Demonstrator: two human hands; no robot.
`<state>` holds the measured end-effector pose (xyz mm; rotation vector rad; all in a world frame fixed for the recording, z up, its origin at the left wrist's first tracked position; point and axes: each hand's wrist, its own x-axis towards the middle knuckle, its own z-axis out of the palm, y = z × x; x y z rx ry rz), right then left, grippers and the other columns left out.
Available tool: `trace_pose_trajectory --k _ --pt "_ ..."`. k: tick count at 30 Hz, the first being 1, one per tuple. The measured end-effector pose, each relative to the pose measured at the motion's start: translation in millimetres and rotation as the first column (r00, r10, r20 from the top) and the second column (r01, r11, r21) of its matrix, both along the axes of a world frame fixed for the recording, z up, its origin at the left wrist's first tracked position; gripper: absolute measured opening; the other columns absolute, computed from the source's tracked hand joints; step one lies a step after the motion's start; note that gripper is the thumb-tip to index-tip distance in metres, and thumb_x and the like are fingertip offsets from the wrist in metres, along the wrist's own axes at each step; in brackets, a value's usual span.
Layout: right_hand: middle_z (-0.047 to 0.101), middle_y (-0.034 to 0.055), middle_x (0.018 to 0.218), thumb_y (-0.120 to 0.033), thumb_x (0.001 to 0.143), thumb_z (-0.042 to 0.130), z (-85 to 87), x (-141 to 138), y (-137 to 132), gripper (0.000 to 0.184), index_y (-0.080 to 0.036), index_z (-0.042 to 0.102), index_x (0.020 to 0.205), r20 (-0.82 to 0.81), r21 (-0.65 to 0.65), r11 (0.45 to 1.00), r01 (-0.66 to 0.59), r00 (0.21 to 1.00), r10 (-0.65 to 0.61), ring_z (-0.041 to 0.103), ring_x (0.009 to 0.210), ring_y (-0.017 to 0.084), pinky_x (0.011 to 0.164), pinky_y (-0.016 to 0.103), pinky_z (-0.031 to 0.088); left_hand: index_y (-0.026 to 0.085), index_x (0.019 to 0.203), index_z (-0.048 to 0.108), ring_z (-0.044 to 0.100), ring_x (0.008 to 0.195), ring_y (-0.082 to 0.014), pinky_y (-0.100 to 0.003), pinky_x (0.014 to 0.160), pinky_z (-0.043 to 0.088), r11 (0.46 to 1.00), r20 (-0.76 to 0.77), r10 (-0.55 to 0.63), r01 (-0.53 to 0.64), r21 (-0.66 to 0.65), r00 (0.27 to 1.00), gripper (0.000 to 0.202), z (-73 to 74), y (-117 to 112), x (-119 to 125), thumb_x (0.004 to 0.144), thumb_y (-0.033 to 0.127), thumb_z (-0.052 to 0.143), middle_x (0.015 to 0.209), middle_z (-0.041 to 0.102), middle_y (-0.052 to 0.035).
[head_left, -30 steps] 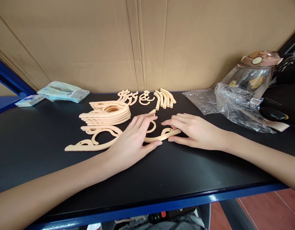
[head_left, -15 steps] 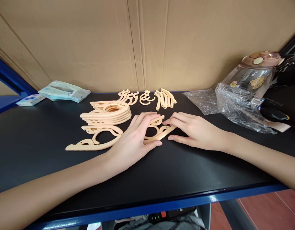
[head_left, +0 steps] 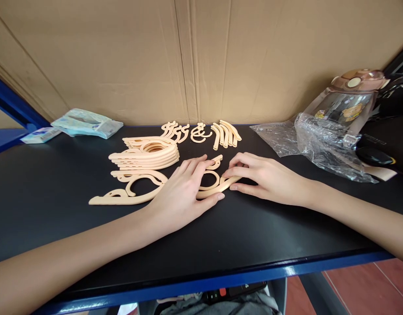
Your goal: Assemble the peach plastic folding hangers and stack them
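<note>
A beige plastic folding clothes hanger (head_left: 213, 190) lies flat on the black table, partly covered by my hands. My left hand (head_left: 180, 192) spans it from above, fingers on its far arm and thumb at its near edge. At the right end of the near arm, my right hand (head_left: 258, 177) pinches the hanger between thumb and bent fingers. Beside my left hand lies another hanger (head_left: 123, 200), its right end hidden behind that hand. Behind it is a stack of hanger pieces (head_left: 145, 162).
Along the back lie loose hooks (head_left: 199, 133), small curved pieces (head_left: 175, 131) and several arm tubes (head_left: 226, 134). Tissue packs (head_left: 86, 124) sit at the far left. On the right are crumpled clear plastic (head_left: 319, 140) and a bottle (head_left: 355, 100). A blue edge (head_left: 221, 282) borders the table.
My right fingers have curled in closer around the end of the hanger's near arm. The hanger has shifted slightly; my left hand stays over it, almost unmoved.
</note>
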<state>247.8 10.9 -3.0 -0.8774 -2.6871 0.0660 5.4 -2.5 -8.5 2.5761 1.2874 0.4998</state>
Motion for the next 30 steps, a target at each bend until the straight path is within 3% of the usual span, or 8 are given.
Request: trace_pose_trajectory --k 5,15,21,25,28,30 --pt "0.057 0.0076 0.113 -0.033 0.099 0.048 0.1 -0.2 -0.5 0.026 -0.022 0.063 0.118 -0.006 -0.007 1.000 -0.003 1.000 0.003 0.058 0.097 0.018 0.086 0.036 0.052 0.015 0.142 0.042 0.046 0.129 -0.0290 -0.048 0.108 0.042 0.998 -0.005 0.043 -0.043 -0.046 0.999 0.064 0.4 -0.8 1.3 0.090 0.050 0.057 0.138 0.052 -0.0122" --pt "0.058 0.0080 0.112 -0.033 0.099 0.048 -0.6 -0.8 0.3 0.027 -0.021 0.063 0.118 -0.004 0.014 1.000 -0.011 1.000 0.011 0.058 0.097 0.019 0.085 0.037 0.053 0.020 0.138 0.042 0.046 0.129 -0.0265 -0.045 0.106 0.044 0.993 0.084 0.052 -0.042 -0.113 0.995 0.060 1.1 1.8 -0.3 0.087 0.047 0.061 0.138 0.052 -0.0077" --pt "0.060 0.0113 0.116 -0.032 0.098 0.049 -1.6 -2.0 1.6 0.034 -0.018 0.052 0.129 0.017 0.057 0.998 -0.018 1.000 0.018 0.059 0.104 0.024 0.090 0.043 0.053 0.020 0.133 0.043 0.047 0.128 -0.0253 -0.043 0.107 0.043 0.999 0.142 0.039 -0.035 -0.029 0.989 0.057 0.1 0.4 0.7 0.085 0.040 0.065 0.135 0.055 -0.0061" --pt "0.057 0.0121 0.128 -0.031 0.093 0.057 -4.6 -2.4 3.0 0.055 -0.020 0.036 0.143 -0.115 0.093 0.995 0.025 0.993 -0.014 0.055 0.117 0.027 0.099 0.045 0.050 0.020 0.131 0.043 0.048 0.128 -0.0244 -0.042 0.108 0.043 1.000 0.185 0.021 -0.024 0.014 0.983 0.055 0.9 -1.0 0.6 0.083 0.035 0.067 0.136 0.055 -0.0060" --pt "0.056 0.0102 0.128 -0.026 0.089 0.062 -6.4 -2.0 3.3 0.076 -0.026 0.019 0.152 -0.306 0.089 0.993 0.082 0.951 -0.051 0.056 0.114 0.025 0.100 0.045 0.050 0.022 0.131 0.042 0.050 0.126 -0.0233 -0.042 0.108 0.044 1.000 0.263 0.021 -0.022 -0.001 0.965 0.057 1.7 -1.8 0.0 0.082 0.033 0.068 0.134 0.054 -0.0057" --pt "0.055 0.0094 0.127 -0.025 0.087 0.064 -6.4 -2.0 2.9 0.081 -0.028 0.017 0.153 -0.418 0.068 0.992 0.110 0.906 -0.072 0.057 0.112 0.024 0.098 0.044 0.050 0.025 0.131 0.040 0.049 0.128 -0.0226 -0.042 0.109 0.044 0.999 0.332 0.027 -0.017 -0.031 0.943 0.059 2.4 -2.8 0.2 0.080 0.031 0.069 0.136 0.051 -0.0056"
